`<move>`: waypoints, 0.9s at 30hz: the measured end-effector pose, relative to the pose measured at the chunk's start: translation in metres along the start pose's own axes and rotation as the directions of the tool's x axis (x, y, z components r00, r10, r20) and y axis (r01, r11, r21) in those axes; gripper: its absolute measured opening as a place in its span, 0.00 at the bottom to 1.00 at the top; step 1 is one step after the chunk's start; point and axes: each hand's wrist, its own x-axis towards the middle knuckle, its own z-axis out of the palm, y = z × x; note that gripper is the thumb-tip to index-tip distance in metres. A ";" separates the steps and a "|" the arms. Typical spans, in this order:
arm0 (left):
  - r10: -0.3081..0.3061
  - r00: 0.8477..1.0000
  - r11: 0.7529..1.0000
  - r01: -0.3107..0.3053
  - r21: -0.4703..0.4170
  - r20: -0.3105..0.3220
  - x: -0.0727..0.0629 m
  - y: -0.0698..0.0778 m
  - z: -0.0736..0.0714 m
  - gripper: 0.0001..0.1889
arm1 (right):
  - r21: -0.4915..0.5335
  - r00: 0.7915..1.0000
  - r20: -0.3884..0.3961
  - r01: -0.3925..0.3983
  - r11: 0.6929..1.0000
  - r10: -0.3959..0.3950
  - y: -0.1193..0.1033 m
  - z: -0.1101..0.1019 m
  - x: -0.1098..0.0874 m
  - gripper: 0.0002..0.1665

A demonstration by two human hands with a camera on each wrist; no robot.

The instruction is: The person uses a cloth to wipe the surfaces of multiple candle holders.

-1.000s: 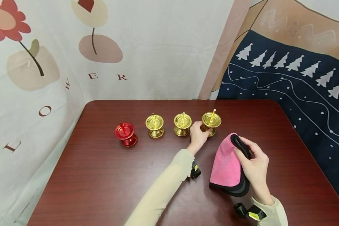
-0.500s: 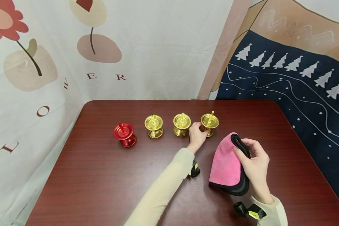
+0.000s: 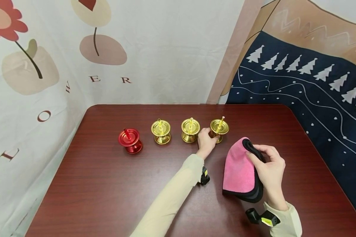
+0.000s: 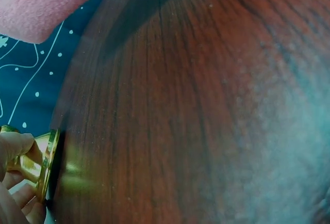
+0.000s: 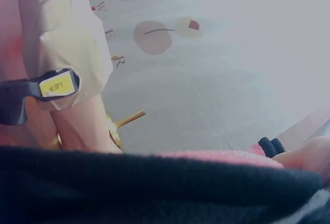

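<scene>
My left hand [image 3: 206,142] grips the stem of the rightmost gold candle holder [image 3: 220,125], which has a dish top with a thin upright spike. In the left wrist view the fingers [image 4: 18,144] curl round its waist, just above the flared gold base [image 4: 47,164]. To the right, my right hand [image 3: 272,169] pinches a folded cloth [image 3: 239,169], pink on one face with black edging, held over the table. The cloth's dark side [image 5: 154,188] fills the bottom of the right wrist view and hides most of that hand's fingers.
Two more gold candle holders, a middle one [image 3: 190,128] and a left one [image 3: 161,130], stand in a row with a red one [image 3: 130,140] at far left. All are on the dark red wooden table [image 3: 112,194]. Printed fabric [image 3: 166,59] hangs behind.
The gripped gold candle holder has shifted slightly left with my left hand. My right hand has brought the cloth slightly up and right. The other holders stay in place.
</scene>
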 end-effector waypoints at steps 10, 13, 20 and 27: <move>0.005 1.000 0.997 -0.004 0.074 -0.012 0.003 -0.004 0.005 0.11 | 0.031 0.994 -0.011 -0.107 0.994 0.108 -0.003 -0.001 0.002 0.15; 0.007 1.000 0.998 -0.005 0.066 -0.024 0.003 -0.005 0.007 0.12 | 0.048 0.990 -0.009 -0.142 0.989 0.143 -0.004 0.000 0.003 0.16; 0.063 0.996 0.998 -0.060 0.035 -0.067 0.004 -0.017 0.017 0.13 | 0.088 0.983 -0.011 -0.180 0.980 0.181 -0.004 0.000 0.004 0.15; -0.017 1.000 0.999 0.018 0.039 -0.026 0.002 -0.002 0.007 0.14 | 0.111 0.981 -0.010 -0.194 0.975 0.196 -0.005 -0.001 0.004 0.15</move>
